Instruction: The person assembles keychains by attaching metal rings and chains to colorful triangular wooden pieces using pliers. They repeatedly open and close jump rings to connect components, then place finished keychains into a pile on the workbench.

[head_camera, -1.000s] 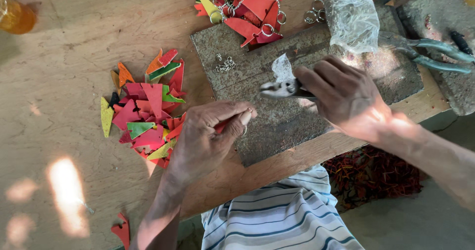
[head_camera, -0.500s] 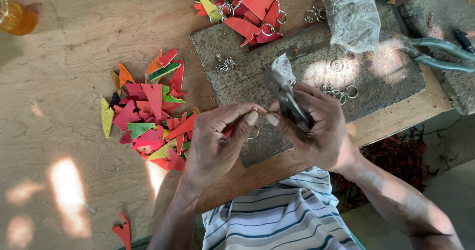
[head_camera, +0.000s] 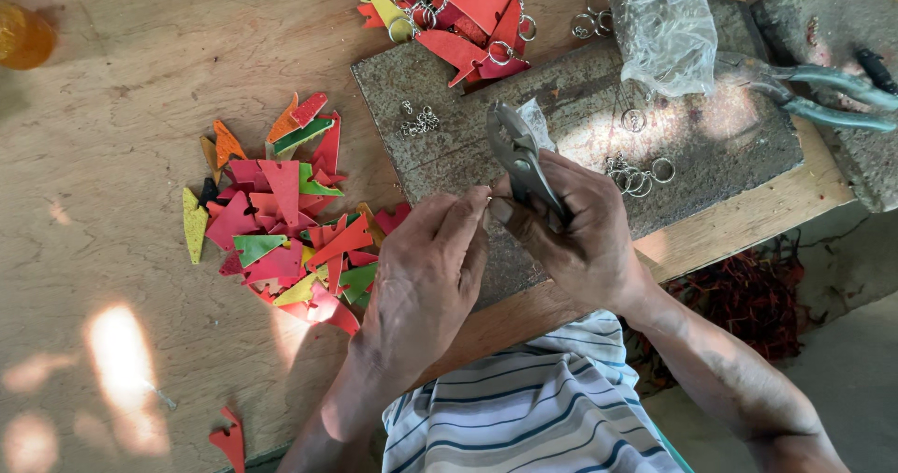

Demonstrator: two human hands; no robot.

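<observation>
My right hand grips grey metal pliers whose jaws point up and away from me. My left hand is pinched shut beside it, fingertips touching the right hand's fingers; what it pinches is too small to tell. Both hands hover over a grey stone slab. A pile of red, pink, green and yellow arrow-shaped pieces lies left of my left hand. Loose metal rings rest on the slab just right of my right hand.
Finished coloured pieces with key rings are heaped at the slab's far edge. A crumpled clear plastic bag and green-handled pliers lie at the right. An orange glass stands far left. The wooden table's edge runs past my right wrist.
My right hand drew back from the slab's centre toward my left hand and turned the pliers upright. The two hands now meet fingertip to fingertip.
</observation>
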